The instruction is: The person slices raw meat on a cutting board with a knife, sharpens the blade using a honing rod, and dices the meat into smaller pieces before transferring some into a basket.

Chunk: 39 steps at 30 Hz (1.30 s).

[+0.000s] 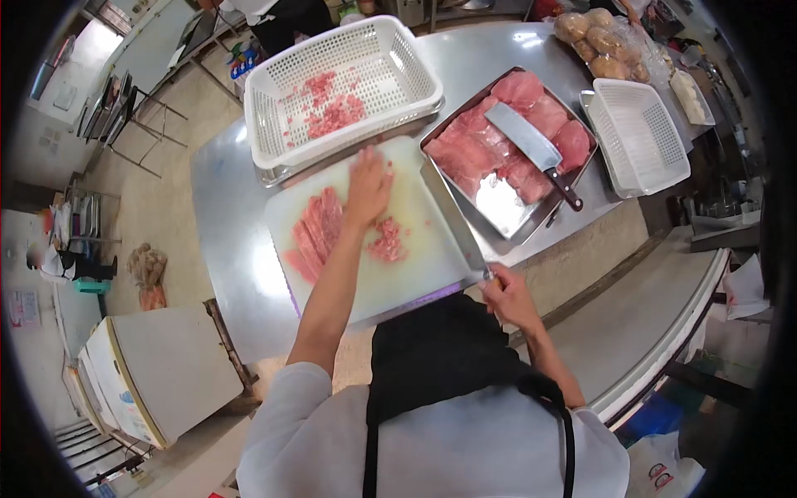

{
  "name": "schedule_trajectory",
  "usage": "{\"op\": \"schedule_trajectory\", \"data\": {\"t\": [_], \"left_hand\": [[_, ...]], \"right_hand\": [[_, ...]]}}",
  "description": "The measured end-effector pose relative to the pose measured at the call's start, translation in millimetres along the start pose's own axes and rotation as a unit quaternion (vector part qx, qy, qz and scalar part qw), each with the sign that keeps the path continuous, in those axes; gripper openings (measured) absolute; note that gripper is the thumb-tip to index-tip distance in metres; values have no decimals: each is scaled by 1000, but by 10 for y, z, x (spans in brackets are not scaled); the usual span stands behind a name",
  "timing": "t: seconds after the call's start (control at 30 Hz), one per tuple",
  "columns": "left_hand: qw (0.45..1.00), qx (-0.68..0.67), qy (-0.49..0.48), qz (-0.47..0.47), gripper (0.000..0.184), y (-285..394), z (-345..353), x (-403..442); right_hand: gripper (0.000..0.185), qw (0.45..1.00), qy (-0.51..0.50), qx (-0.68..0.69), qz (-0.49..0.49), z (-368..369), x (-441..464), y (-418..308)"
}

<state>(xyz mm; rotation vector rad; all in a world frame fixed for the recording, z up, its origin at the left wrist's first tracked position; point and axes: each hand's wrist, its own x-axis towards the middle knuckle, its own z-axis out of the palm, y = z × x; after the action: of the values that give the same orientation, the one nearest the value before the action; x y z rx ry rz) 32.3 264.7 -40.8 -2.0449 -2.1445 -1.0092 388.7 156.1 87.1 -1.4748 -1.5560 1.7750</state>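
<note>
My right hand (508, 296) is closed round the handle of a knife (452, 207), whose long blade lies along the right edge of the white cutting board (423, 274). Over the board's far part stretches my left hand (370, 187), palm down, its fingertips smeared by motion. Small bits of meat show beside those fingers. Left of that arm lie strips of raw meat (318, 228); to its right is a small heap of diced meat (388, 239). Just beyond the board, a white perforated basket (264, 124) holds more diced meat (336, 114).
A metal tray (498, 212) of large meat pieces (473, 137) stands at right, with a cleaver (525, 135) resting across it. Farther right are another white basket (639, 149) and bagged round brown items (602, 46). A person in a dark apron (290, 25) stands behind the table.
</note>
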Motion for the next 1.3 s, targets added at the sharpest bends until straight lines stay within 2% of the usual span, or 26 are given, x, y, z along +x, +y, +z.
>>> {"op": "schedule_trajectory", "data": {"t": [0.07,0.1,0.17,0.2,0.23,0.27,0.33,0.37,0.4,0.47,0.5,0.53,0.63,0.73,0.9,1.07,1.17,1.3], "left_hand": [[998,-21,-36,44,47,224,-154,-232],[994,-81,-60,34,44,281,-286,-360],[972,-204,-116,18,40,393,-512,-663],[975,-207,-75,-21,38,363,-570,-681],[975,-211,-35,-61,35,309,-645,-701],[972,-213,2,-100,33,250,-719,-711],[975,-134,84,-157,27,186,-910,-344],[974,-148,113,-126,26,160,-909,-149],[971,-162,145,-95,24,127,-868,53],[984,-137,110,-39,25,-40,-565,322],[990,-120,66,-17,25,-181,-298,420],[995,-101,24,6,28,-263,-110,487],[984,55,-112,-127,44,50,74,616],[959,119,-159,-201,61,184,212,787],[937,174,-145,-264,61,332,397,835],[944,177,-91,-264,57,346,486,790],[942,176,-106,-264,60,280,512,794],[955,144,-75,-248,53,345,410,752]], "right_hand": [[36,996,22,-79,-44,-2,126,-44],[43,976,43,-177,-121,-9,231,-31],[40,960,25,-239,-147,97,351,-278],[39,950,19,-269,-159,135,381,-358],[38,932,28,-274,-237,205,479,-200],[39,940,8,-263,-218,227,440,-167],[40,955,-33,-237,-177,315,281,-249],[37,961,-30,-221,-163,348,176,-223],[36,983,-36,-151,-96,374,89,-199],[34,998,-50,-10,41,392,-92,-138],[28,996,-63,37,54,364,-161,-91],[27,994,-71,60,59,332,-203,21],[20,983,-92,139,74,178,-273,299],[18,982,-88,141,94,30,-389,281],[18,976,-118,170,73,-89,-377,476],[15,975,-123,168,81,-187,-333,356],[15,973,-142,162,80,-265,-272,368],[16,974,-154,146,85,-358,-200,374]]}}
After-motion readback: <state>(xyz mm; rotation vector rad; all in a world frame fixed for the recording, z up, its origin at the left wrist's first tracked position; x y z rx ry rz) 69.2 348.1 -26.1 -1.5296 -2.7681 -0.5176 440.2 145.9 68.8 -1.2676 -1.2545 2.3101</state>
